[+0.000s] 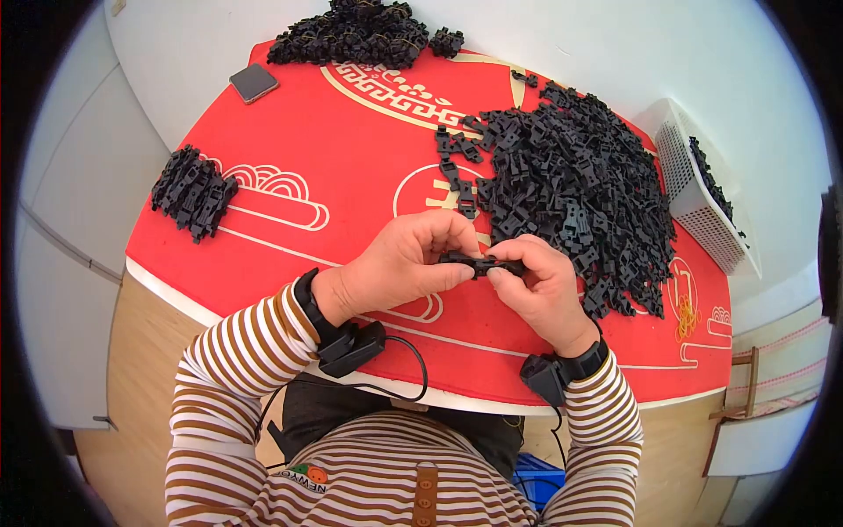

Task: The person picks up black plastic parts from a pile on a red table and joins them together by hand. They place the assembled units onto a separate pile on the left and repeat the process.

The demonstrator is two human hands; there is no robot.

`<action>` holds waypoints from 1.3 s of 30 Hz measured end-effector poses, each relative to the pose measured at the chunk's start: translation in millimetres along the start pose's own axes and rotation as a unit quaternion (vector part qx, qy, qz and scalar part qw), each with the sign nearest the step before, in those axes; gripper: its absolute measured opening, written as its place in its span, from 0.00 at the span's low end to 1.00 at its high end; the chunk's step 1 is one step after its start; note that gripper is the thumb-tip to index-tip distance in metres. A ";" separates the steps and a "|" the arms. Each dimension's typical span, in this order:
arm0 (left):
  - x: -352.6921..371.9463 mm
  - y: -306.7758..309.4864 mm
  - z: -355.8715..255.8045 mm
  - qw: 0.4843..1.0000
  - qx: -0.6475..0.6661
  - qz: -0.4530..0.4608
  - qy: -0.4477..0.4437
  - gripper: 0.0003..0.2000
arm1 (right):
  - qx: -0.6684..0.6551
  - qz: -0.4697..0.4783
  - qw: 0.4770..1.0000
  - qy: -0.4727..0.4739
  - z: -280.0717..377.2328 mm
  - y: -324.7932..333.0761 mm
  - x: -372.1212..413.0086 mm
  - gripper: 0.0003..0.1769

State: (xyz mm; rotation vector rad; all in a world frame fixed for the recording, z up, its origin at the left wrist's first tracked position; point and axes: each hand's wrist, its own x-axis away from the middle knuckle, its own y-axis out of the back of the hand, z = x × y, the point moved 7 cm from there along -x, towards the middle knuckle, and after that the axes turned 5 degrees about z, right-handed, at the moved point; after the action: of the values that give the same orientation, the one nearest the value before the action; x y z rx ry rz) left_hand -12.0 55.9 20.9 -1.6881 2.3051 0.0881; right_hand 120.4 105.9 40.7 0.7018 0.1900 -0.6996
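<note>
Black plastic parts [479, 264] are held between both hands, above the red tabletop near its front edge. My left hand [408, 256] pinches their left end between thumb and fingers. The right end is gripped by my right hand [542, 279], its thumb beneath and its fingers curled over. The fingers partly cover the parts, so their exact number and how they join cannot be made out. Just beyond my right hand lies a large loose heap of similar black parts [571, 184], with a few strays at its left side.
A row of stacked black parts [191, 193] lies at the left. More bundled parts [351, 35] are piled at the back. A dark phone-like object [254, 83], a white perforated basket [689, 180] and yellow rubber bands [686, 318] rest around the red table [290, 140].
</note>
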 end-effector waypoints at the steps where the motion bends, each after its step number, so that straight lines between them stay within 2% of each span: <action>1: -0.1 0.1 0.1 1.000 0.000 -0.005 0.004 0.10 | -0.001 -0.003 1.000 -0.002 -0.5 -0.2 -0.2 0.09; 10: -0.7 1.4 6.5 0.999 -0.033 -0.015 0.038 0.11 | 0.025 0.003 1.000 -0.005 6.1 -1.5 -1.8 0.08; 22: -1.8 3.3 8.5 0.991 -0.125 -0.044 -0.005 0.12 | 0.078 -0.002 0.997 0.029 8.7 -8.4 -1.4 0.07; 28: -3.2 6.7 13.7 0.985 -0.161 -0.058 0.020 0.12 | 0.094 -0.020 0.995 0.037 3.0 -13.8 0.6 0.07; 31: -4.2 6.6 12.4 0.989 -0.132 -0.060 0.034 0.12 | 0.076 -0.025 0.996 0.027 -1.9 -10.4 0.1 0.07; 34: -6.4 8.1 14.6 0.995 -0.039 -0.081 0.033 0.11 | 0.049 -0.045 0.998 0.017 -5.6 -3.5 -1.0 0.08; 37: -3.6 14.0 23.6 0.989 0.009 -0.098 0.109 0.09 | 0.046 -0.060 0.997 0.022 -9.1 1.0 -0.3 0.09; 39: -3.8 12.8 25.1 0.990 -0.005 -0.076 0.116 0.09 | 0.047 -0.058 0.997 0.027 -8.1 1.6 -0.9 0.09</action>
State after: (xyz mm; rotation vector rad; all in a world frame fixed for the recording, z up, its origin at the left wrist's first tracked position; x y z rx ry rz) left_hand -18.2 68.8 -3.7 -1.9640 2.3266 -0.1347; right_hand 121.3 112.5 35.7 0.8042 0.2498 -0.8059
